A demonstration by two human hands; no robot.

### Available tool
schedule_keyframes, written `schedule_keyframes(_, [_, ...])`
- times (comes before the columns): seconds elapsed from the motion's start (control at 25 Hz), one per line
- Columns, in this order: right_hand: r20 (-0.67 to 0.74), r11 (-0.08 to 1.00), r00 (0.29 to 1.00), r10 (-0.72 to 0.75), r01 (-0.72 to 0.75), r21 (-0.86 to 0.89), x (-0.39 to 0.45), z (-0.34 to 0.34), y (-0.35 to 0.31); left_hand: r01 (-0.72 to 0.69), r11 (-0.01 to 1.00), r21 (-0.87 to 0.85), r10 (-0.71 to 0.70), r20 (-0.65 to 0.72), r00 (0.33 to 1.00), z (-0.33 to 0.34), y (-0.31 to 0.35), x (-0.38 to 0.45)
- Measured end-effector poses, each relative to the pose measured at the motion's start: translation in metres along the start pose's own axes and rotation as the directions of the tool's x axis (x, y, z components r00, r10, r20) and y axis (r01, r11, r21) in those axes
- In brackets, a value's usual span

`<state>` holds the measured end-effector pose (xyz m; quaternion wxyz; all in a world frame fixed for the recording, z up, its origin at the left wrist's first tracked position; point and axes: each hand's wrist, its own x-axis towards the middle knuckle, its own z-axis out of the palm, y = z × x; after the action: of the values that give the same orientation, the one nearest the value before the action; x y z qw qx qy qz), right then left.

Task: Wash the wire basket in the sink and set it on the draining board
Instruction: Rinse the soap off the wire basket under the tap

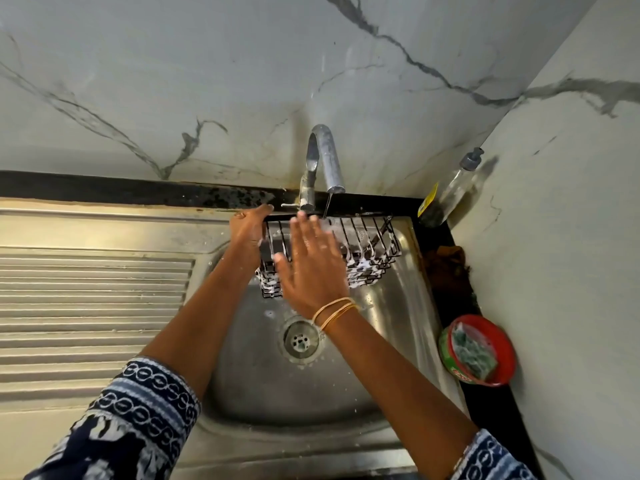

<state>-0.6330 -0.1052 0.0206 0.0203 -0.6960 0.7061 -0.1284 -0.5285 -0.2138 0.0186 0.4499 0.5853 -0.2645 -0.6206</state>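
A black wire basket [372,245] flecked with white suds hangs over the back of the steel sink [391,341], right under the tap [327,161]. A thin stream of water runs from the spout onto it. My left hand [247,233] grips the basket's left end at the rim. My right hand [313,265] lies flat with fingers spread against the basket's front side, covering its middle. The ribbed draining board [93,306] stretches to the left of the sink.
A clear soap dispenser bottle [457,188] leans in the back right corner. A red and green tub holding a green scrub pad [478,349] sits on the black ledge to the right. The drain [301,341] is in the basin's middle. Marble walls close in behind and to the right.
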Motion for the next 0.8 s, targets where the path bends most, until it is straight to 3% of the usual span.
schedule_keyframes(0.08, [0.024,0.991,0.991,-0.134,0.135,-0.023,-0.001,-0.003,-0.001,-0.011,0.999,0.031,0.010,0.014,1.000,0.002,0.006,-0.007])
schedule_keyframes(0.12, [0.009,0.992,0.993,-0.118,0.119,-0.038,0.003,-0.005,0.013,-0.014,0.999,0.049,0.013,0.015,1.000,0.002,0.010,-0.009])
schedule_keyframes(0.24, [-0.030,0.986,0.988,0.150,-0.152,-0.074,0.011,-0.012,0.059,-0.025,0.998,0.060,0.026,-0.008,1.000,-0.004,0.012,-0.002])
schedule_keyframes(0.32, [-0.003,0.980,0.980,0.198,-0.198,-0.036,0.015,-0.012,0.047,-0.035,0.999,0.037,0.035,-0.015,0.999,-0.003,0.012,-0.003])
schedule_keyframes(0.44, [0.052,0.999,0.998,-0.032,0.030,0.046,0.019,-0.004,-0.008,-0.019,0.999,0.048,0.019,0.002,1.000,0.006,0.006,-0.009])
schedule_keyframes(0.52, [0.054,0.994,0.992,-0.113,0.113,-0.003,0.030,-0.010,0.004,0.011,0.999,0.044,-0.011,0.001,1.000,0.005,0.007,-0.011])
schedule_keyframes(0.56, [0.047,0.996,0.996,-0.070,0.073,-0.051,0.037,-0.014,0.023,0.027,0.999,0.045,-0.027,-0.010,1.000,0.001,0.009,-0.010])
schedule_keyframes(0.68, [0.097,0.961,0.959,0.268,-0.259,-0.092,0.048,-0.023,0.075,0.018,0.999,0.044,-0.016,-0.051,0.999,-0.009,0.016,-0.005])
schedule_keyframes(0.72, [0.094,0.961,0.957,0.274,-0.268,-0.069,0.046,-0.020,0.070,0.010,0.998,0.060,-0.006,-0.053,0.999,-0.009,0.015,-0.005])
schedule_keyframes(0.8, [0.044,0.997,0.996,0.081,-0.081,0.006,0.042,-0.009,0.027,-0.002,0.998,0.065,0.004,-0.019,1.000,-0.002,0.012,-0.007])
